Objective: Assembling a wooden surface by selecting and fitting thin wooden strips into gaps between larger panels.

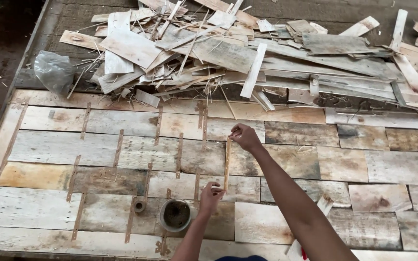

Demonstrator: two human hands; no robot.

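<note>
- While both arms are stretched forward, my right hand pinches the far end of a thin wooden strip — grip narrow, fingertips closed on the wood.
- My left hand meets the near end of the same strip; its grip is closed lightly on that end, fingers curled around it.
- Strip position: lying lengthwise away from me, flat along a seam between two veneer sheets, roughly mid-surface.
- Work surface: a patchwork of veneer sheets, grey, tan and orange-stained, laid edge to edge in rows. Similar narrow strips already lie across other seams to the left.
- Just left of my left hand: a round pot with dark contents, standing on the sheets; beside it, a small tape roll.
- Far side: a loose heap of scrap veneer — splinters, offcuts and long slats piled across the top edge.
- Far left: a crumpled grey plastic bag, beside the heap.
- Near my right elbow: a pale slat partly hidden under the arm.
</note>
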